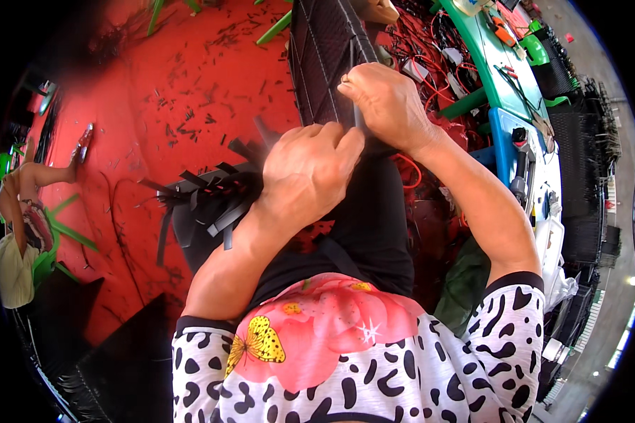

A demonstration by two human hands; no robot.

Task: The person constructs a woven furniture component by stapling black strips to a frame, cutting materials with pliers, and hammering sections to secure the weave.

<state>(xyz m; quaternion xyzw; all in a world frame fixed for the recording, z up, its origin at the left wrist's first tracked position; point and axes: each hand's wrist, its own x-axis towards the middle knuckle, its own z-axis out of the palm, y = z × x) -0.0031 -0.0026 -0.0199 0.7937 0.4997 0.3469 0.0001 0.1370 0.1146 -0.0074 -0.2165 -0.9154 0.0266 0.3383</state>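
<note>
A black woven panel (324,63) rises away from my lap, with a thick edge along its right side. Black flat strips (215,187) stick out in a loose bunch over my left thigh, some of them blurred. My left hand (310,166) is closed in a fist at the panel's near end, its knuckles up. Just beyond it to the right, my right hand (391,106) is closed with thumb and forefinger pressed together beside the panel's right edge. Whatever each hand grips is hidden by the fingers.
Short black offcuts (190,127) litter the red floor (155,77). At right stand a green table (497,63) with tools and a blue-edged stool (504,141). Red cord (410,173) hangs near my right knee. Another person's arm (10,204) shows at far left.
</note>
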